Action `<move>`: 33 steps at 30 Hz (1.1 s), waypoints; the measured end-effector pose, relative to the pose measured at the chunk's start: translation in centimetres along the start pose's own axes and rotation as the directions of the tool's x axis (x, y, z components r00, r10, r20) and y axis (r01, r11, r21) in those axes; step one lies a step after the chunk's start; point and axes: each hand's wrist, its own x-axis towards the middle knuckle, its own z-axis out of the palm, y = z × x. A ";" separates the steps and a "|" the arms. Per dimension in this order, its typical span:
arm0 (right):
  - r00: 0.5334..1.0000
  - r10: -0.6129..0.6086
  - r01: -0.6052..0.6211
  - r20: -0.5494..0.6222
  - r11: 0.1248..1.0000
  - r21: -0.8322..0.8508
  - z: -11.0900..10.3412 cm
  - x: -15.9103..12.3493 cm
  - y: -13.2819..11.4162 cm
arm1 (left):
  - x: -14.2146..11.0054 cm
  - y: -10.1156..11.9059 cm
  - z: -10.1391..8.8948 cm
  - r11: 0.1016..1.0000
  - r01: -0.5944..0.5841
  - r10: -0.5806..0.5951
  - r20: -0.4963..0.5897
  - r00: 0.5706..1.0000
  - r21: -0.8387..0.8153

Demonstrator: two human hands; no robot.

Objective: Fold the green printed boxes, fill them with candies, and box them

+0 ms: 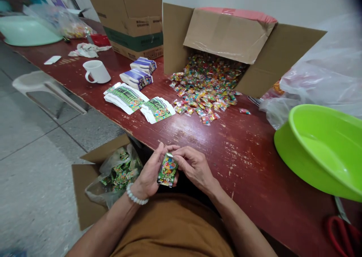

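Note:
A small green printed candy box is cradled in my left hand, its colourful face turned up toward me. My right hand pinches the top end of the same box, thumb and fingertips at its upper edge. On the table beyond my hands lie two stacks of flat green cartons, the larger stack at left and the smaller stack at right. Small wrapped candies spill from a cardboard box lying on its side.
Below left, an open carton holds a plastic bag of filled green boxes. A lime green basin stands at right, near red-handled scissors. Farther back are a white mug, purple cartons and a white stool.

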 end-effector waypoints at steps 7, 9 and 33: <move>0.932 0.351 -0.354 0.089 0.831 0.430 0.7 0.7 0.0 | 0.2 -0.7 -0.2 0.999 -0.023 0.024 -0.008 1.000 0.048; 0.957 0.287 -0.287 0.050 0.895 0.341 0.6 0.5 -0.2 | 0.1 -0.6 -0.2 0.999 -0.017 0.018 -0.025 1.000 0.040; 0.942 -0.130 0.274 0.308 0.828 -0.489 4.0 -2.3 2.6 | -0.2 -3.4 -4.5 0.989 -0.090 0.051 -0.312 0.949 -0.114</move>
